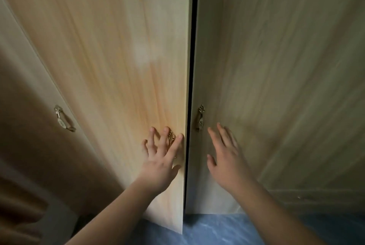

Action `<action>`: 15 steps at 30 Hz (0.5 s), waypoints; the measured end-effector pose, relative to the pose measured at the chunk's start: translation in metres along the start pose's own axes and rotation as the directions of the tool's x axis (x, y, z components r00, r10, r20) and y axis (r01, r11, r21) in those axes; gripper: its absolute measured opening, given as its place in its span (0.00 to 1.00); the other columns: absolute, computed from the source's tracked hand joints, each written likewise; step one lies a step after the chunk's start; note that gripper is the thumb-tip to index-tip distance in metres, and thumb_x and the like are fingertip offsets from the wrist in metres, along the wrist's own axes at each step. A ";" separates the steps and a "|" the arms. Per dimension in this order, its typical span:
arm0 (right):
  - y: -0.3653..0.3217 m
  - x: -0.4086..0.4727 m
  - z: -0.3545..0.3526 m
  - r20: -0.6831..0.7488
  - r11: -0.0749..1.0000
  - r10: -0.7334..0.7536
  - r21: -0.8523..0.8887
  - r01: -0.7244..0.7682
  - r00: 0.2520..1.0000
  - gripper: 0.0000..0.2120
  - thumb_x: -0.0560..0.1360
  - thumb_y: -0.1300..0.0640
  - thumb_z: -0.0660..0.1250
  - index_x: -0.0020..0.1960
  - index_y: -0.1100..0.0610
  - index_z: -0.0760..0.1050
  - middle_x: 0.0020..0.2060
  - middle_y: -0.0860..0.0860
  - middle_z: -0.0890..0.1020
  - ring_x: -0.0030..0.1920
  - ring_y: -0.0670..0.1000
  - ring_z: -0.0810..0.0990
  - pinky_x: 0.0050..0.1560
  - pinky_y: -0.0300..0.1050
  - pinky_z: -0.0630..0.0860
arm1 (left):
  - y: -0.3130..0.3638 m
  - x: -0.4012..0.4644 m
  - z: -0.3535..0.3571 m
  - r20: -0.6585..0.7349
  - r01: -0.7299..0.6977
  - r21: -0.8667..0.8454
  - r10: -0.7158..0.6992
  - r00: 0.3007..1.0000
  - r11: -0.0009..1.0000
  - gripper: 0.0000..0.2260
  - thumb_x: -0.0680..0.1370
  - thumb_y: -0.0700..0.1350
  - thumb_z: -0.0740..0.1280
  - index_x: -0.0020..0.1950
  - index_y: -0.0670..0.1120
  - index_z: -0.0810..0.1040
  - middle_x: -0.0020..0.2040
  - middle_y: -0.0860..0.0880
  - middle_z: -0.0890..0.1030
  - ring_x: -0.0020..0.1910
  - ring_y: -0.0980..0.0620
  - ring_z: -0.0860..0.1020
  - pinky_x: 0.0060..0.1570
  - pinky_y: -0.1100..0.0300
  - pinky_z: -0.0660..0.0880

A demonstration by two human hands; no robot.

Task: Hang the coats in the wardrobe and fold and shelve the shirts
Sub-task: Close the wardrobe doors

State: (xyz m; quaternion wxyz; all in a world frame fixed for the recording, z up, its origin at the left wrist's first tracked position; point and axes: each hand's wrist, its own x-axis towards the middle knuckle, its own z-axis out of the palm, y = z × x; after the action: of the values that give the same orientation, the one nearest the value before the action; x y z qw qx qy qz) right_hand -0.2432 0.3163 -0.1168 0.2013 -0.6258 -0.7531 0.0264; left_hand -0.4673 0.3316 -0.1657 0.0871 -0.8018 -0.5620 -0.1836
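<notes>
Three wardrobe doors [110,57], three handles [200,117], two hands [162,157].

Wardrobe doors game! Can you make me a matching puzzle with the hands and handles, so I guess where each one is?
Things:
1. left hand
2. right hand
3. far-left handle
4. floor

Places or states:
A. blue, below the doors
B. fingers spread over the middle door's handle
C. alone on the door at the left edge
D. open, just beside a handle

Pairs: 1-B, 2-D, 3-C, 4-A
</notes>
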 end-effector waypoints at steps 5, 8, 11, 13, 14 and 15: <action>0.023 0.052 0.010 0.011 0.996 -0.056 -0.067 0.057 0.998 0.37 0.75 0.50 0.64 0.79 0.48 0.50 0.80 0.53 0.52 0.79 0.58 0.50 0.76 0.56 0.58 | 0.009 0.045 0.036 -0.125 0.118 0.020 -0.115 0.985 0.993 0.48 0.64 0.48 0.79 0.77 0.54 0.54 0.78 0.41 0.51 0.75 0.26 0.49 0.61 0.24 0.61; 0.028 0.070 0.018 0.010 0.994 -0.089 -0.069 0.089 0.996 0.39 0.73 0.51 0.66 0.79 0.50 0.53 0.79 0.54 0.53 0.79 0.58 0.49 0.76 0.56 0.58 | 0.009 0.068 0.046 -0.140 0.166 0.051 -0.158 0.977 0.985 0.49 0.64 0.44 0.77 0.78 0.55 0.53 0.78 0.42 0.49 0.77 0.30 0.41 0.60 0.24 0.62; 0.030 0.074 0.025 -0.006 0.991 -0.109 -0.073 0.108 0.994 0.40 0.72 0.52 0.66 0.80 0.50 0.53 0.79 0.55 0.52 0.79 0.59 0.48 0.75 0.57 0.58 | 0.010 0.087 0.051 -0.124 0.221 0.083 -0.210 0.970 0.972 0.49 0.65 0.40 0.74 0.79 0.55 0.50 0.78 0.42 0.47 0.76 0.31 0.36 0.61 0.24 0.61; 0.033 0.073 0.029 -0.020 0.990 -0.121 -0.079 0.119 0.992 0.40 0.71 0.53 0.66 0.80 0.50 0.54 0.79 0.56 0.52 0.79 0.60 0.48 0.75 0.59 0.59 | 0.009 0.093 0.054 -0.123 0.242 0.103 -0.229 0.966 0.965 0.47 0.67 0.40 0.72 0.79 0.55 0.50 0.79 0.43 0.46 0.76 0.32 0.36 0.62 0.24 0.60; 0.034 0.073 0.031 -0.025 0.989 -0.122 -0.086 0.119 0.992 0.40 0.71 0.53 0.66 0.80 0.50 0.54 0.79 0.56 0.52 0.79 0.60 0.48 0.74 0.59 0.60 | 0.009 0.095 0.055 -0.118 0.244 0.114 -0.230 0.966 0.963 0.46 0.67 0.40 0.72 0.79 0.55 0.50 0.79 0.43 0.46 0.76 0.32 0.37 0.62 0.25 0.60; 0.036 0.073 0.033 -0.024 0.988 -0.120 -0.098 0.117 0.993 0.41 0.70 0.53 0.66 0.80 0.50 0.53 0.79 0.56 0.52 0.79 0.60 0.48 0.74 0.60 0.60 | 0.009 0.096 0.056 -0.112 0.245 0.127 -0.232 0.966 0.961 0.45 0.68 0.40 0.71 0.79 0.55 0.50 0.79 0.43 0.46 0.76 0.32 0.37 0.63 0.25 0.60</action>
State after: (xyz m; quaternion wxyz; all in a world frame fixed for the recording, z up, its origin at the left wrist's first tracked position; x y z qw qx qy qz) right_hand -0.2308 0.4008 -0.1381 0.1832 -0.5894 -0.7862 -0.0312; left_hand -0.4191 0.4319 -0.1788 0.1474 -0.7104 -0.6612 -0.1912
